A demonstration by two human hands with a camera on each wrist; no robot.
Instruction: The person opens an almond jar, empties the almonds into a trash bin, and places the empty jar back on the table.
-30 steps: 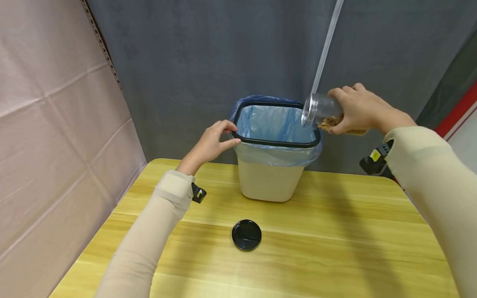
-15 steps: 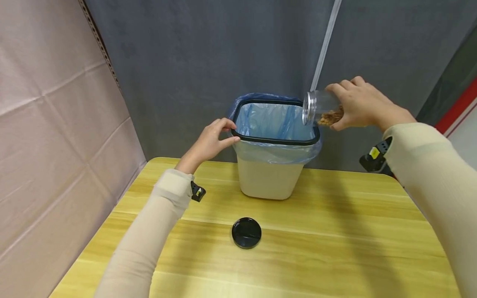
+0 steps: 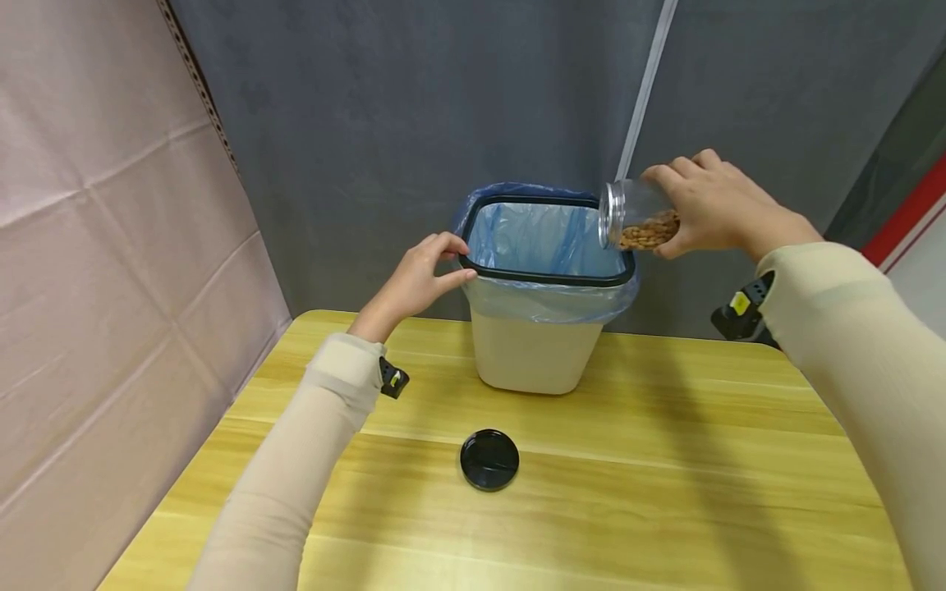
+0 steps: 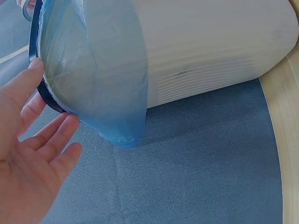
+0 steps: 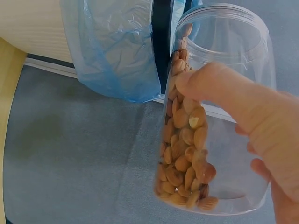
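Right hand (image 3: 713,205) grips a clear cylindrical plastic jar (image 3: 641,199) sideways, mouth at the right edge of a cream plastic bin (image 3: 535,357); brown almonds (image 5: 184,154) lie along the jar's lower wall. Left hand (image 3: 415,281) pinches the bin's black rim (image 3: 547,278) at its near-left corner, over translucent blue liner (image 3: 547,305). Round black lid (image 3: 489,460) on table (image 3: 628,501).

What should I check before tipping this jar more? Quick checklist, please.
1. Right hand gripping the jar: ok.
2. Jar uncapped: ok; a black lid lies on the table.
3. Liner folded over the bin: ok.
4. Left hand holding the black rim: ok, at the near left corner.
5. Jar's mouth fully over the opening: cannot tell.
6. Tilt enough to pour: not ok; looks roughly level, no nuts seen falling.
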